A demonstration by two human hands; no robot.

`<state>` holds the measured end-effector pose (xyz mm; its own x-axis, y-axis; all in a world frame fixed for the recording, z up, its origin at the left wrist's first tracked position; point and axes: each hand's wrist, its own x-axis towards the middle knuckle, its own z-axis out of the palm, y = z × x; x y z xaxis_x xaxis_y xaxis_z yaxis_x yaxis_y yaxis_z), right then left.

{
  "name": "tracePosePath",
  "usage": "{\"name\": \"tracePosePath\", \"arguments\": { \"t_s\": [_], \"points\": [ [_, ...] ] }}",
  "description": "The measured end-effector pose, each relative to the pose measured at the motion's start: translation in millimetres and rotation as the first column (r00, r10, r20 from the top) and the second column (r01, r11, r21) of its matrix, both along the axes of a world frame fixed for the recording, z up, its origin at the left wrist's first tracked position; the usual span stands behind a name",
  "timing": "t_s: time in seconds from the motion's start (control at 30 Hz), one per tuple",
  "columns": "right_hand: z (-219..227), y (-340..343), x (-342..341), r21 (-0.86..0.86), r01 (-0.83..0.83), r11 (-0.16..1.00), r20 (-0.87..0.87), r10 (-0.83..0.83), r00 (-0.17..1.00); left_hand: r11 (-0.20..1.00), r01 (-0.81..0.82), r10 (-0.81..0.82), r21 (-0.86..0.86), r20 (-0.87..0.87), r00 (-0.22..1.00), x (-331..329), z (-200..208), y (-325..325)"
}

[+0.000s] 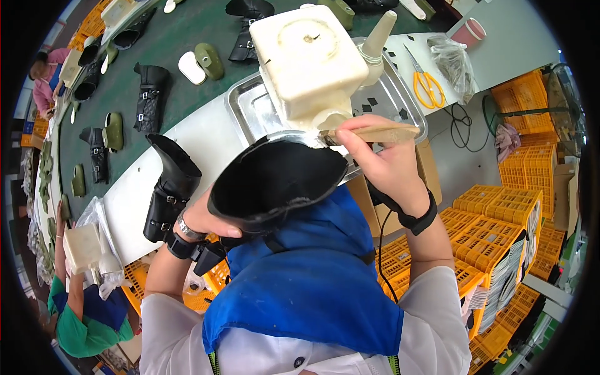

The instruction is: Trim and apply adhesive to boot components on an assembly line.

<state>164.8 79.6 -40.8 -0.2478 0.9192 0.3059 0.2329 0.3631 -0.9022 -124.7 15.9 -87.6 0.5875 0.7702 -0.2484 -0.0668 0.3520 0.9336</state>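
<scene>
My left hand grips the side of a black boot upper, whose wide opening faces up toward me. Pinched in my right hand is a brush with a flat wooden handle. The bristle end touches the far rim of the boot opening, where a white smear shows. Just beyond stands a cream plastic container with a short spout, on a metal tray. Another black boot upper with buckled straps lies to the left of my left hand.
Orange-handled scissors and a clear plastic bag lie right of the tray. Boot uppers and olive pieces ride on a green belt beyond. Yellow crates are stacked at right. A green-clad person is at left, another farther off.
</scene>
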Motion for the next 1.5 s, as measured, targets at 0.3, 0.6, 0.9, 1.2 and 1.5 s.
{"name": "tracePosePath", "arguments": {
  "t_s": [0.3,0.6,0.9,1.2,1.5],
  "points": [
    [14,9,-20,0.102,0.035,0.994,0.115,-0.047,0.992,0.832,0.054,0.134,0.552,-0.294,0.946,7,14,-11],
    [16,32,-30,0.209,-0.023,0.978,0.227,-0.026,0.974,0.603,-0.039,0.436,0.797,-0.288,0.852,28,11,-21],
    [32,30,-34,0.043,-0.044,0.998,0.151,0.037,0.988,0.482,-0.01,0.538,0.876,-0.288,0.792,31,15,-21],
    [21,19,-37,0.072,0.013,0.997,0.058,-0.017,0.998,0.234,-0.002,0.739,0.972,-0.177,0.65,38,9,-18],
    [22,10,-39,-0.102,0.0,0.995,-0.039,-0.004,0.999,0.223,0.039,0.867,0.974,-0.216,0.449,37,10,-16]
  ]
}}
